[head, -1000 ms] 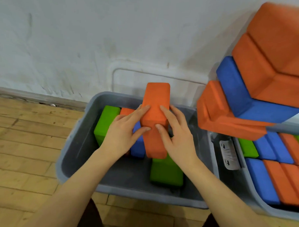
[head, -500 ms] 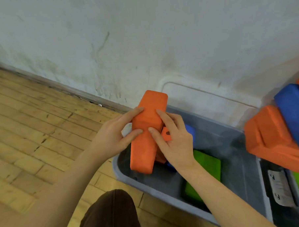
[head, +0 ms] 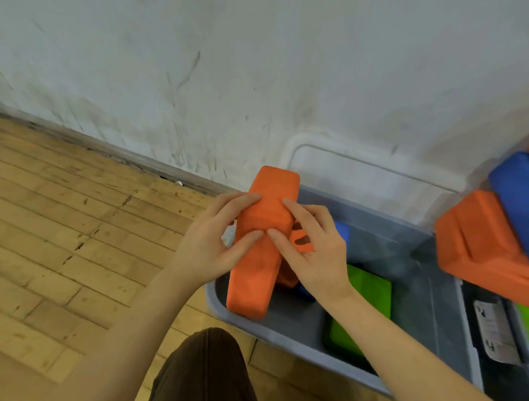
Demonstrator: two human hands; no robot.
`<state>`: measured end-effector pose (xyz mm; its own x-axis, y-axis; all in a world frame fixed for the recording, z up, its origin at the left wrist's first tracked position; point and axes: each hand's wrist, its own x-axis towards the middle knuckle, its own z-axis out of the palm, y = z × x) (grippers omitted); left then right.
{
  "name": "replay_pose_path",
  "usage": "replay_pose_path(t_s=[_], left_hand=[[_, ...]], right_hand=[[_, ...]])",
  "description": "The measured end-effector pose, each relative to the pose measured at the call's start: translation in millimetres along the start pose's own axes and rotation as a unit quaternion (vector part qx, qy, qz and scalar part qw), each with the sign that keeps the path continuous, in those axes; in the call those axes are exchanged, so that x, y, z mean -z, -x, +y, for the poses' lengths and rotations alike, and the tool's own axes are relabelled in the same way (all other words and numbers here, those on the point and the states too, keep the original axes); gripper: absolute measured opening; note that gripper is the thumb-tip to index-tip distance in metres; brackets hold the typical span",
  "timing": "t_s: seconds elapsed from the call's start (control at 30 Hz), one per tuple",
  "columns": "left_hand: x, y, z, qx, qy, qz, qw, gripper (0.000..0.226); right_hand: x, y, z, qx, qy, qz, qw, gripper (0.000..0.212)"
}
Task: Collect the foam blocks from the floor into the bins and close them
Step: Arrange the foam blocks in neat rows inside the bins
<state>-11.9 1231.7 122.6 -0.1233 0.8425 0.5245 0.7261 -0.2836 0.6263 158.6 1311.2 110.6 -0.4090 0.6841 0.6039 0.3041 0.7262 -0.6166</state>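
Both hands are gripping a long, matte orange foam block [head: 263,239] with rounded corners: left hand [head: 210,248] and right hand [head: 312,252] pinching its middle, its lower end hanging over the smooth grey plastic bin [head: 293,341].

A second ago the orange block [head: 260,246] stood up over the middle of the grey bin [head: 297,346]. Now both hands, the left hand [head: 212,245] and the right hand [head: 312,249], have carried it to the bin's left end, and it leans with its low end just over the rim. The view has swung left, so more wooden floor [head: 62,239] shows.
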Motion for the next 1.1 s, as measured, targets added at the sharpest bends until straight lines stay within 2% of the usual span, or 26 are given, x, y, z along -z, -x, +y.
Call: replay_pose_path(t_s=[0.17, 0.3, 0.43, 0.5, 0.6, 0.73, 0.83, 0.9, 0.97, 1.03, 1.1], left_hand=[[-11, 10, -16, 0.024, -0.019, -0.043, 0.999, 0.053], [-23, 35, -25, 0.062, -0.004, -0.080, 0.995, 0.057], [-36, 46, -28, 0.143, -0.040, -0.096, 0.984, 0.049], [-46, 45, -26, 0.164, -0.067, -0.112, 0.978, 0.046], [-63, 39, -22, 0.225, -0.116, -0.150, 0.956, 0.070], [-84, 23, -18, 0.266, -0.213, -0.183, 0.922, 0.090], [-94, 10, -16, 0.259, -0.241, -0.200, 0.914, 0.089], [-96, 5, -19, 0.235, -0.268, -0.218, 0.908, 0.086], [-99, 4, -24, 0.236, -0.274, -0.218, 0.907, 0.087], [-103, 2, -27, 0.254, -0.272, -0.206, 0.905, 0.087], [-108, -3, -30, 0.261, -0.275, -0.196, 0.904, 0.082]], right_hand=[[-7, 17, 13, -0.046, -0.020, -0.029, 0.998, 0.050], [-13, 37, 25, 0.013, 0.025, -0.048, 0.998, 0.047], [-16, 49, 46, -0.014, -0.008, -0.138, 0.990, 0.049], [-18, 50, 60, -0.025, 0.018, -0.152, 0.988, 0.046], [-24, 48, 78, -0.078, -0.022, -0.179, 0.981, 0.040], [-28, 35, 97, -0.080, -0.045, -0.160, 0.983, 0.037], [-36, 21, 122, -0.108, 0.022, -0.146, 0.983, 0.039], [-46, 13, 141, -0.154, 0.082, -0.190, 0.966, 0.038], [-55, 10, 156, -0.177, 0.152, -0.278, 0.932, 0.041], [-61, 11, 165, -0.166, 0.207, -0.350, 0.898, 0.042], [-63, 13, 169, -0.148, 0.240, -0.364, 0.888, 0.044]])
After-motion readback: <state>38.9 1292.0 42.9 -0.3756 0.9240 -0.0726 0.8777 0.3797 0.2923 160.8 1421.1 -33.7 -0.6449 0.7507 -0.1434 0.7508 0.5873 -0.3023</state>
